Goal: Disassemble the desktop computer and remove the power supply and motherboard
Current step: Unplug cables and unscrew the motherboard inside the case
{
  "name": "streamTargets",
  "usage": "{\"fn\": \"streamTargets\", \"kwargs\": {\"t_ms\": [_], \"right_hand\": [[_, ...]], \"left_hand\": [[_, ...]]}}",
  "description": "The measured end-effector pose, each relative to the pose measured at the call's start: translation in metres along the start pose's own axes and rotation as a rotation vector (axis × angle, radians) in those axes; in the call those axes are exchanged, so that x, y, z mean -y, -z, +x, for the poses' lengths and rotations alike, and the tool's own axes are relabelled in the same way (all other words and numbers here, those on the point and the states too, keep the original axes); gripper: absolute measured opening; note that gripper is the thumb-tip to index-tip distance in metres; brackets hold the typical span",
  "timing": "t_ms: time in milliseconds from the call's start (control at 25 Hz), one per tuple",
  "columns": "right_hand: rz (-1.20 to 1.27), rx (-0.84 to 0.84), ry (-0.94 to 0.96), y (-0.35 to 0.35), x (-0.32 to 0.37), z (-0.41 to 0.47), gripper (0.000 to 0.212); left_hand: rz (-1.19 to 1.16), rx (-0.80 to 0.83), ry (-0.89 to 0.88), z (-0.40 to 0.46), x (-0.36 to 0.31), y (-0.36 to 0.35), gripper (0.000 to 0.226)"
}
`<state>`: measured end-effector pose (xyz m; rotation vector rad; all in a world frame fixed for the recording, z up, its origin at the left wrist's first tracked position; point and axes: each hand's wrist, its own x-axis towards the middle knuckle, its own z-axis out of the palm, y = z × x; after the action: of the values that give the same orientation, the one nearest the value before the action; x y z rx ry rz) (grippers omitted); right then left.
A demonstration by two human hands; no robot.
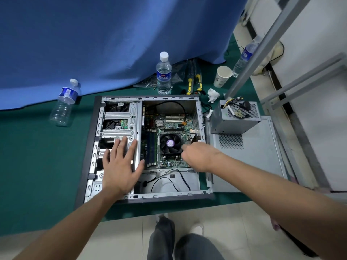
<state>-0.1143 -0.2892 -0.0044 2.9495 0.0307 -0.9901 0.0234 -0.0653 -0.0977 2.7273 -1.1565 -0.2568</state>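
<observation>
Green table (37, 147) bears open case (93, 147); left hand (120, 166) flat, fingers spread; right hand (197, 156) grip on motherboard (169, 124) unclear.

Fan (170, 143) blocks motherboard (174, 126) centre; drive cage (120, 124) walls left; top open.

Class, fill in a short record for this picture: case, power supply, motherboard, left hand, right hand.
case: open computer case, lying on the green mat
power supply: power supply outside, on the side panel
motherboard: motherboard inside the case
left hand: left hand flat on the drive cage
right hand: right hand beside the CPU fan, grip unclear
</observation>
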Motion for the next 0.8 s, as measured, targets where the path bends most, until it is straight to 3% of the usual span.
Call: {"fn": "streamTargets", "kwargs": {"t_ms": [200, 320, 400, 480, 600, 720, 800], "right_hand": [[0.103, -0.086, 0.030, -0.006, -0.003, -0.004, 0.022], [0.268, -0.110, -0.166, -0.008, -0.004, -0.008, 0.029], [0.183, -0.109, -0.257, -0.008, 0.000, -0.008, 0.035], [0.082, -0.125, -0.246, -0.007, 0.004, -0.005, 0.022], [0.077, -0.123, -0.099, -0.003, -0.002, -0.003, 0.026], [0.226, -0.119, -0.009, -0.003, -0.015, -0.005, 0.023], [0.315, -0.090, -0.061, -0.004, -0.016, -0.008, 0.022]], "left_hand": [[0.017, -0.015, 0.002, -0.001, 0.001, -0.001, 0.071], [0.014, -0.026, 0.005, -0.001, -0.001, 0.000, 0.071], [0.008, -0.032, 0.003, -0.001, -0.002, 0.000, 0.071], [0.008, -0.034, 0.003, 0.000, -0.001, 0.000, 0.070], [0.006, -0.039, 0.000, 0.000, 0.000, -0.002, 0.070], [0.000, -0.046, -0.003, 0.000, 0.000, -0.003, 0.070], [0.003, -0.046, -0.005, 0.001, 0.001, -0.004, 0.070]]}}
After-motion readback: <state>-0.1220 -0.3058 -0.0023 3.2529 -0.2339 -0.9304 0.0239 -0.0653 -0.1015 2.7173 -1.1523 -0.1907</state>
